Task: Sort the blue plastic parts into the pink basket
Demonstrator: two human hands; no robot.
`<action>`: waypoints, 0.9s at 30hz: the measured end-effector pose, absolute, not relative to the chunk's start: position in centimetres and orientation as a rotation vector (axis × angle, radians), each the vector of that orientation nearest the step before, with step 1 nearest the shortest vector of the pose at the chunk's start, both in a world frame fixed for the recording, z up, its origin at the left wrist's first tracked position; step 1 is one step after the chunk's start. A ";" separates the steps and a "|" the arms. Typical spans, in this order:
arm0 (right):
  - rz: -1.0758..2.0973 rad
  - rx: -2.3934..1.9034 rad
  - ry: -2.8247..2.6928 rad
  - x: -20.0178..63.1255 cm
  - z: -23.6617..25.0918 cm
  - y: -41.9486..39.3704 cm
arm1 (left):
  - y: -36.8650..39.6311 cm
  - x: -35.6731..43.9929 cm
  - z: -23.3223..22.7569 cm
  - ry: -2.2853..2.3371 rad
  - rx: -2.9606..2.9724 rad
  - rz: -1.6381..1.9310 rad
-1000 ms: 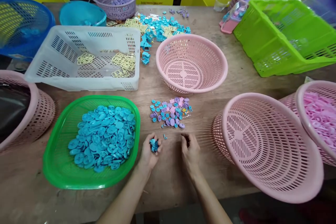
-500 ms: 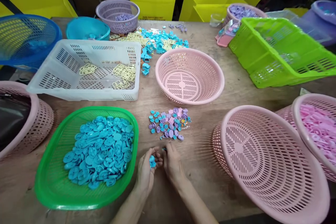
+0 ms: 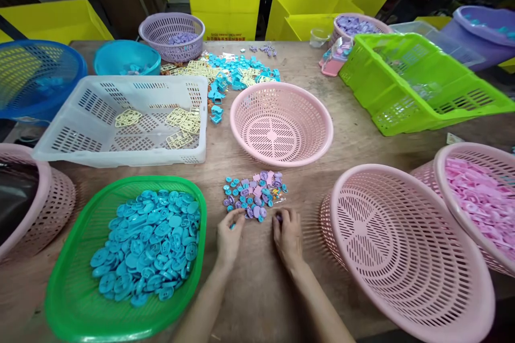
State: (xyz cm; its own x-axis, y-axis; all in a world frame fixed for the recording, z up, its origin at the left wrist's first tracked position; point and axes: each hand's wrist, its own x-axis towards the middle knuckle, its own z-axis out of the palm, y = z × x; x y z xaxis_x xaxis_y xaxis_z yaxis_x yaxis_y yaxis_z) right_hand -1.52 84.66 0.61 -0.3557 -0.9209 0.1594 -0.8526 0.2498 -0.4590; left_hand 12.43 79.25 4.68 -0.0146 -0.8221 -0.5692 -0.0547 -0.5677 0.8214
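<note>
A small heap of mixed blue, purple and pink plastic pieces (image 3: 255, 195) lies on the wooden table. My left hand (image 3: 228, 235) rests palm down at the heap's near left edge, fingers curled over blue pieces. My right hand (image 3: 287, 235) sits at the heap's near right edge, fingertips pinching a purple piece. A green tray (image 3: 64, 300) full of blue pieces (image 3: 148, 244) lies to the left of my left hand. A tilted empty pink basket (image 3: 406, 249) stands to the right of my right hand.
An empty pink basket (image 3: 281, 123) sits behind the heap. A white crate (image 3: 120, 118) with cream pieces is at the back left, a lime crate (image 3: 414, 80) at the back right. A pink basket of pink pieces (image 3: 478, 198) is far right. Blue and purple baskets and yellow bins line the back.
My hands, which met close together near the table edge, have separated and reached forward to the heap. The camera view has tilted up a little.
</note>
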 end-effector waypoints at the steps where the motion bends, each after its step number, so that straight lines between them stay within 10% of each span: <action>1: -0.766 -1.703 2.382 -1.4 0.8 84.6 | 78.8 12.1 4.6 -1.116 1.689 -1.533; 27: -0.751 -1.834 2.471 -2.0 0.9 87.3 | 80.8 14.0 5.9 -2.098 1.951 -1.278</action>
